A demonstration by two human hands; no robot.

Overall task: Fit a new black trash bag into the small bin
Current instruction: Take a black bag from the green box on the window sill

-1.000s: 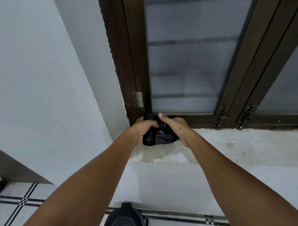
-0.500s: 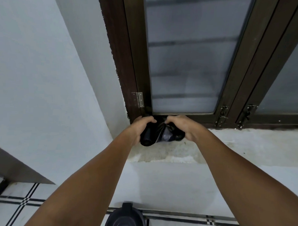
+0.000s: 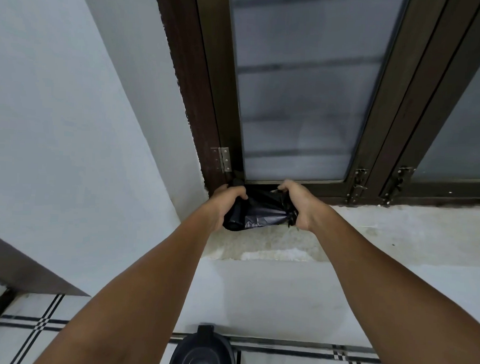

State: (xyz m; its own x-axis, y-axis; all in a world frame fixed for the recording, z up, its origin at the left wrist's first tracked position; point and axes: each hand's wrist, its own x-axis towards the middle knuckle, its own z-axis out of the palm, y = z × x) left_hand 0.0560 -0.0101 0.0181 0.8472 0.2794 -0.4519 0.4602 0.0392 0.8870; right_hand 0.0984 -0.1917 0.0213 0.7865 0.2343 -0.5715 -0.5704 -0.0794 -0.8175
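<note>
A glossy, crumpled black trash bag point(image 3: 262, 211) is stretched above the window sill point(image 3: 396, 230), gripped by the left hand point(image 3: 222, 204) and the right hand point(image 3: 297, 205), both arms outstretched.

A stained, flaking window ledge point(image 3: 396, 235) carries the roll of black trash bags point(image 3: 256, 213) at its left end. Below, the tiled floor point(image 3: 294, 363) bears the small black bin point(image 3: 202, 353).

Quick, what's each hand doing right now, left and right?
Left hand: closed around the roll of black trash bags.
Right hand: closed, gripping the roll's loose bag end.
</note>
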